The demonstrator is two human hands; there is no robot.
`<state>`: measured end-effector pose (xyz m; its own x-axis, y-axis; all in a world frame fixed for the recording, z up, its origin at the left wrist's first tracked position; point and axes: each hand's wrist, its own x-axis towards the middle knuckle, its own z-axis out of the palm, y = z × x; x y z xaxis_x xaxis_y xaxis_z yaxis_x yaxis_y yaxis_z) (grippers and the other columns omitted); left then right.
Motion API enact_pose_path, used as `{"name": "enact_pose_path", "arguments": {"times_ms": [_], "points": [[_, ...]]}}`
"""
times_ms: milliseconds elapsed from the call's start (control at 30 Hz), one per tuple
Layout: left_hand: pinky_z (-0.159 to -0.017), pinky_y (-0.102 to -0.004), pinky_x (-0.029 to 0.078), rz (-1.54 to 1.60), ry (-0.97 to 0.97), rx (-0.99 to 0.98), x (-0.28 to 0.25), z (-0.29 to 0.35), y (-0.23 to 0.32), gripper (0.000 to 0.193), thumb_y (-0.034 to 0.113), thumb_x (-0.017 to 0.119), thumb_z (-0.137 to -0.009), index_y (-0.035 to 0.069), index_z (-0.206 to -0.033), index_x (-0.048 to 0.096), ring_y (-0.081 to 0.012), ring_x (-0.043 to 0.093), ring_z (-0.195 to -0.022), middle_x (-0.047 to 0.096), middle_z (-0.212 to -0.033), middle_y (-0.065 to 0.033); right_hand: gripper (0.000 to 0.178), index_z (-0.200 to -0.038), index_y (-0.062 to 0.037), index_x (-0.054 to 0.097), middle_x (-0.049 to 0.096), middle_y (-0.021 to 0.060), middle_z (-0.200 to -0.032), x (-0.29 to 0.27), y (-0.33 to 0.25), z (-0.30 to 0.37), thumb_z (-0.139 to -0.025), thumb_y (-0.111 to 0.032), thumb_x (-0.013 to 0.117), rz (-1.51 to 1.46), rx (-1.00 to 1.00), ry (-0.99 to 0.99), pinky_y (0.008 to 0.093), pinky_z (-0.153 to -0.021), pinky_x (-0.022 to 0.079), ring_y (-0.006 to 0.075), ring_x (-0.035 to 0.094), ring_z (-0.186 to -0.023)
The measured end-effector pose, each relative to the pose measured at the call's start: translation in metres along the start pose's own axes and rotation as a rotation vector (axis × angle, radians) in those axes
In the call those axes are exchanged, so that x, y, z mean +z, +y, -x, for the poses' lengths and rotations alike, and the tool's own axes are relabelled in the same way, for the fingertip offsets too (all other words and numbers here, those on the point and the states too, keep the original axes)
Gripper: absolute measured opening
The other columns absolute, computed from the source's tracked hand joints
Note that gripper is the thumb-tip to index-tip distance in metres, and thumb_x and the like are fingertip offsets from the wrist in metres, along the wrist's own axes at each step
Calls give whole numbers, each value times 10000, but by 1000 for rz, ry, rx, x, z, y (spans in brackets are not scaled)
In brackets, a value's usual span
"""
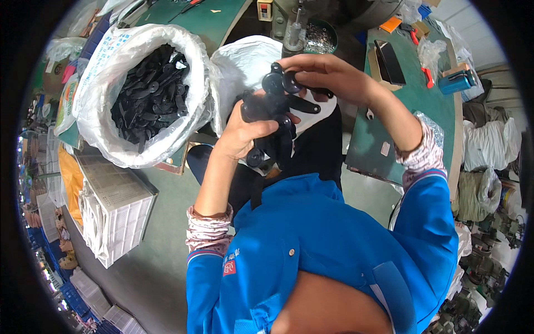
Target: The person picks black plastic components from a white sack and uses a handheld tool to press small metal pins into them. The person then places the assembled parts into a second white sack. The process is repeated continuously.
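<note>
My left hand (240,138) is closed round a bunch of flat black parts (257,107) with rounded ends and small holes, held above my lap. The thumb lies across the front of the bunch. From the right, my right hand (336,78) reaches over with fingers curled on a round-ended black part (290,82) at the top of the bunch. A long black part (303,104) juts out below the right fingers. More black parts (281,142) show under the left hand, partly in shadow. To the left, an open white sack (199,72) holds many similar black parts (149,92).
Beyond my hands stand a metal machine post (296,34) and a tub of small metal pieces (318,39). A second white sack (245,51) lies beside the full one. The green table (384,161) on my right bears a wrench (370,114). A white crate (129,217) stands lower left.
</note>
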<state>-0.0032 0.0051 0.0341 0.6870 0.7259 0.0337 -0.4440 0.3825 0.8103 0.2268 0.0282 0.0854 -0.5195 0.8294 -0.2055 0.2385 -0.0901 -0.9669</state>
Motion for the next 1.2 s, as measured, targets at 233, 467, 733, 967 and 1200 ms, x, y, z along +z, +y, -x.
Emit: {"name": "enact_pose_path", "arguments": {"times_ms": [233, 467, 733, 967, 1200], "points": [[-837, -372, 518, -31, -44, -18, -7, 0, -4, 628, 104, 659, -650, -52, -1238, 504, -278, 650, -913, 609, -1125, -157, 397, -1293, -44, 540, 642, 40, -936, -7, -5, 3, -937, -216, 582, -127, 91, -145, 198, -520, 383, 65, 509, -687], [-806, -446, 562, 193, 59, 41, -2, -1, 0, 776, 122, 678, -663, -1, -1366, 375, -316, 620, -1024, 563, -1206, -234, 330, -1172, -59, 645, 671, 50, -943, -7, 4, 8, -896, -240, 635, -162, 2, 139, 220, -571, 408, 94, 578, -763], [-827, -479, 566, 336, 281, 150, -22, -10, -14, 677, 141, 602, -794, 80, -1407, 320, -276, 550, -1147, 549, -1227, -179, 260, -1131, 25, 595, 636, 72, -789, -17, -82, -7, -933, -142, 571, -344, -52, 683, 207, -446, 403, 75, 537, -537], [-920, -537, 499, 387, 317, 215, -18, -19, -16, 640, 96, 602, -803, 92, -1387, 340, -296, 536, -1159, 549, -1219, -167, 205, -900, 44, 611, 627, 103, -639, -37, -79, -32, -931, -151, 556, -68, -72, 501, 246, -412, 405, 111, 478, -400], [-918, -541, 501, 413, 323, 253, -27, -19, -19, 606, 67, 616, -799, 105, -1351, 367, -297, 541, -1148, 555, -1190, -151, 211, -859, 31, 618, 595, 80, -579, -38, -74, -32, -933, -157, 557, -174, -58, 530, 223, -348, 335, 86, 457, -379]]}}
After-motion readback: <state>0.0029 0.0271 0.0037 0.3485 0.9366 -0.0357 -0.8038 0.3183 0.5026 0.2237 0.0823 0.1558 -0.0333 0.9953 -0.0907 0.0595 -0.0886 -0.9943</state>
